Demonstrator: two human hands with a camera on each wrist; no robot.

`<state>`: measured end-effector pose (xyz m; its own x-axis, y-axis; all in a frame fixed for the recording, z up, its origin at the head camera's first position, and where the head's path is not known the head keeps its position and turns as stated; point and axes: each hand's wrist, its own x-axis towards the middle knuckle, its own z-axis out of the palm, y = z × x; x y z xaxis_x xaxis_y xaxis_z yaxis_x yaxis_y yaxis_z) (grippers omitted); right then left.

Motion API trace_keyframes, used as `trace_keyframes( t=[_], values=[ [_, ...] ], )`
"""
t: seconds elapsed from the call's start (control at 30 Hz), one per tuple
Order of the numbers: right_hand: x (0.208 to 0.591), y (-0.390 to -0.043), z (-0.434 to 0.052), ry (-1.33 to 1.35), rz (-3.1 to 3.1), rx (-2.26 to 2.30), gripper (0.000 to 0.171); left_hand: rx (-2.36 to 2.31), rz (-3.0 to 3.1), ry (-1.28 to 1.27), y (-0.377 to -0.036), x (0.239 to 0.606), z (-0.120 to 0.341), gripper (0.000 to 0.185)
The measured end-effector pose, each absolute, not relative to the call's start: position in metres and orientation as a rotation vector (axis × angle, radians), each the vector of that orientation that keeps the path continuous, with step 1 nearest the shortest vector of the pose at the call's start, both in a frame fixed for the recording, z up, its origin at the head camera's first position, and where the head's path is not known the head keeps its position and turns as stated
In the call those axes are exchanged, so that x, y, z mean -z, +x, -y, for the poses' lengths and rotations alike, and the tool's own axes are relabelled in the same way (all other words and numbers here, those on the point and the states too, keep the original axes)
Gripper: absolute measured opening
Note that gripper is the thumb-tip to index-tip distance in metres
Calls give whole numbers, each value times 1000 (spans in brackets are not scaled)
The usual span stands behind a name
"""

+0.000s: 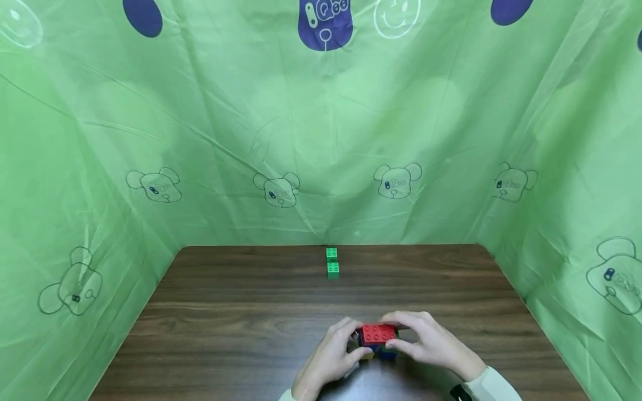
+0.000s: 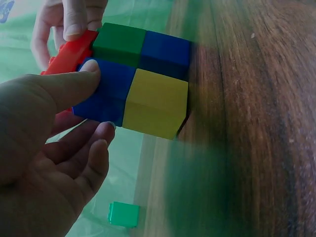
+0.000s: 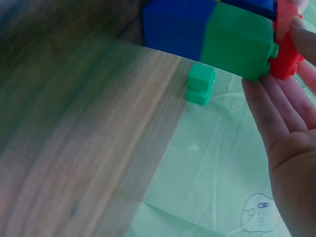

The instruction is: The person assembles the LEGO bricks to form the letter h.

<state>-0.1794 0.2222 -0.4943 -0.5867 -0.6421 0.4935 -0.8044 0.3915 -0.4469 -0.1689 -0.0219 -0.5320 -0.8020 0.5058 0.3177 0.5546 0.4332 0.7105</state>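
Near the front of the table both hands hold a block stack. A red brick (image 1: 378,333) tops it, studs up. Below are a blue brick (image 2: 108,91) and a green brick (image 2: 119,44), side by side; the bottom layer has a yellow brick (image 2: 155,103) and another blue brick (image 2: 166,55). My left hand (image 1: 328,353) pinches the upper blue brick, thumb across its near face. On the other side, my right hand (image 1: 433,342) grips the red brick's end, fingers reaching the green brick's edge. Some green studs (image 3: 273,50) show beside the red brick.
Toward the back of the wooden table (image 1: 241,312) stand two small green bricks (image 1: 333,270), one behind the other. Green cloth (image 1: 321,128) printed with bear faces hangs behind the table and along both sides.
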Motion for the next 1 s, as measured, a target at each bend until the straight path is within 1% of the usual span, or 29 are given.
trace_keyframes(
  t=[0.1,0.37,0.73,1.0],
  values=[
    [491,-178,-221,1300,2399,-915,38,1339,2624,-954,-168,532,22,35],
    [482,-175,-217,1300,2452,-826,28,1312,2592,-947,-170,536,22,43],
    [477,-181,-214,1389,2421,-761,30,1287,2577,-978,-174,535,23,42],
    [474,-182,-217,1384,2436,-753,31,1273,2545,-968,-173,536,22,44]
  ],
)
